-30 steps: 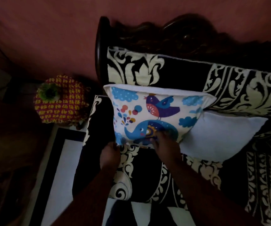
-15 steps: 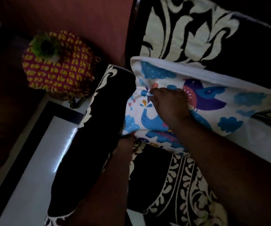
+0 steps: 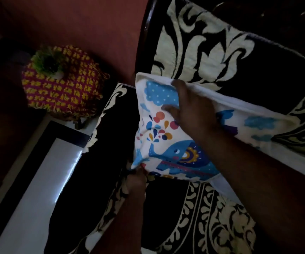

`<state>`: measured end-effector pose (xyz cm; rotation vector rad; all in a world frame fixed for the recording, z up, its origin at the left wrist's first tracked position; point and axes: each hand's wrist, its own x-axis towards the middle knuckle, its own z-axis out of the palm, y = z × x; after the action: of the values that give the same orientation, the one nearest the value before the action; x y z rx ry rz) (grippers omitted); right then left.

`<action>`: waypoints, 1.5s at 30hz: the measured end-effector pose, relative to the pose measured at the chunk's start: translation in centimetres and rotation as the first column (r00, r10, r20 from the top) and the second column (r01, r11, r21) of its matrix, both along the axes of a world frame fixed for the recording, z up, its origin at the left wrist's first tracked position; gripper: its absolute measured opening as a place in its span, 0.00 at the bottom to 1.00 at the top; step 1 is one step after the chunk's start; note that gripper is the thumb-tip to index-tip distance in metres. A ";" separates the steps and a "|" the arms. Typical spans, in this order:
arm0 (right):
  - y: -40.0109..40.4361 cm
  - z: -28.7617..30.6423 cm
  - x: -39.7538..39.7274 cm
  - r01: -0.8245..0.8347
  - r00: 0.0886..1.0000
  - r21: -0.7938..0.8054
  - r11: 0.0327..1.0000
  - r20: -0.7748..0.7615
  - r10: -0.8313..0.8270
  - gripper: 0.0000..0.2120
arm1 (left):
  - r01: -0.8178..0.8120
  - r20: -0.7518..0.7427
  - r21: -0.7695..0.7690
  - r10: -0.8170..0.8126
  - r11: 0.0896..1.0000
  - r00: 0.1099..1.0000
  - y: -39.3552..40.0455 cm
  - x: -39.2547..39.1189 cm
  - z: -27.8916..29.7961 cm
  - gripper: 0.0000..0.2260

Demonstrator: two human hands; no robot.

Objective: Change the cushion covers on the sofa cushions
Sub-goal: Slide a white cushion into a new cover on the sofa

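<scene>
- Cushion (image 3: 166, 136) leans against the sofa (image 3: 258, 79) back, long axis running upper left to lower right.
- Right hand (image 3: 192, 109) lies flat, fingers spread, on its top.
- Left hand (image 3: 135, 182) pinches its lower-left corner.

The cushion cover (image 3: 166, 136) was white, printed with a blue elephant, coloured droplets, a dotted blue cloud and part of a purple bird. It sat on the cushion, which leaned tilted against the black-and-cream sofa (image 3: 203, 52) back, lower edge on the seat near the armrest. A plain white strip of cushion (image 3: 239, 105) showed along the top edge, and more white at the lower right. The fabric wrinkled near the lower left corner, where it bunched.
</scene>
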<state>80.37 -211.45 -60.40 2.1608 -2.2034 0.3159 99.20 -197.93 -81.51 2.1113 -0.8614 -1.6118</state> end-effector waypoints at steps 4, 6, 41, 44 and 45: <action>-1.0 0.3 0.5 -0.006 0.993 0.098 0.995 -0.117 0.017 0.41 | -0.124 -0.056 0.059 0.128 0.990 0.990 -0.2 0.4 2.6 0.14; -2.0 1.1 0.5 0.004 0.984 0.111 0.994 -0.176 0.016 0.29 | -0.116 -0.046 0.005 0.116 0.993 0.992 -0.5 0.7 3.2 0.15; 13.9 0.1 -16.0 0.780 0.164 0.393 0.486 0.622 -0.766 0.25 | 0.542 0.431 -0.370 -0.377 0.754 0.819 -20.3 -5.2 21.6 0.22; 13.6 -0.9 -18.3 0.794 0.177 0.350 0.498 0.651 -0.738 0.26 | 0.584 0.495 -0.429 -0.362 0.689 0.790 -21.6 -4.5 22.2 0.22; 13.7 -0.3 -18.5 0.791 0.205 0.339 0.509 0.637 -0.743 0.26 | 0.607 0.523 -0.437 -0.361 0.664 0.772 -21.9 -4.1 22.4 0.21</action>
<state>61.85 -197.71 -60.67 0.5337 -3.2310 1.3041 95.13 -219.80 -59.12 1.8225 -1.9404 -0.8845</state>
